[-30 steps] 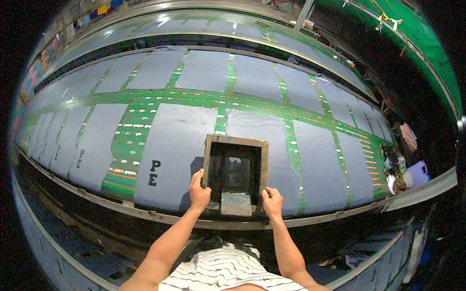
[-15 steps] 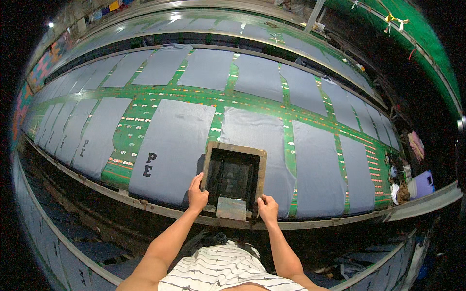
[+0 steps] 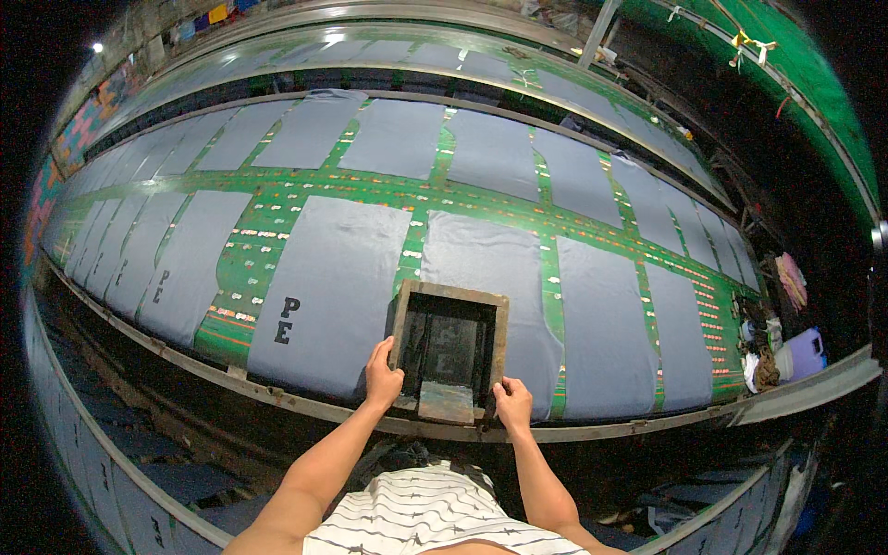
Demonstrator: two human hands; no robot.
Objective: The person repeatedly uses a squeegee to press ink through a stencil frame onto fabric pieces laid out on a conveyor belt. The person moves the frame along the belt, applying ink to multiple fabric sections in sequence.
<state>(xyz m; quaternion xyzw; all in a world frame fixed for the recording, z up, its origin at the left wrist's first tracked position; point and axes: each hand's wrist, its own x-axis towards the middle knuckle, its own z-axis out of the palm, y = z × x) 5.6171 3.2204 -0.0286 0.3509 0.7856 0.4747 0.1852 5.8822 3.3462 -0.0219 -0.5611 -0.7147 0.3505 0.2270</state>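
Both my hands hold a small screen printing frame [image 3: 500, 338] by its sides, over the near end of a grey-blue fabric panel [image 3: 481, 245]. My left hand [image 3: 383, 375] is closed on the frame's left side, thumb up along the edge. My right hand [image 3: 513, 404] pinches its lower right corner. Inside, the dark mesh [image 3: 439, 324] shows faint letter shapes. A flat squeegee-like blade [image 3: 447, 402] leans at the frame's near end. On the left neighbouring panel [image 3: 347, 250], black letters are printed near its lower left.
A long green table [image 3: 250, 254] carries two rows of grey-blue panels. Its metal rail [image 3: 305, 400] runs along my side. Rags and a purple container [image 3: 807, 351] stand at the right end. Another panel-covered table [image 3: 407, 46] lies beyond.
The frame has come slightly toward me and appears lower on the panel; the dark shadow on its left side has shrunk. Both hands have moved with it, keeping their hold.
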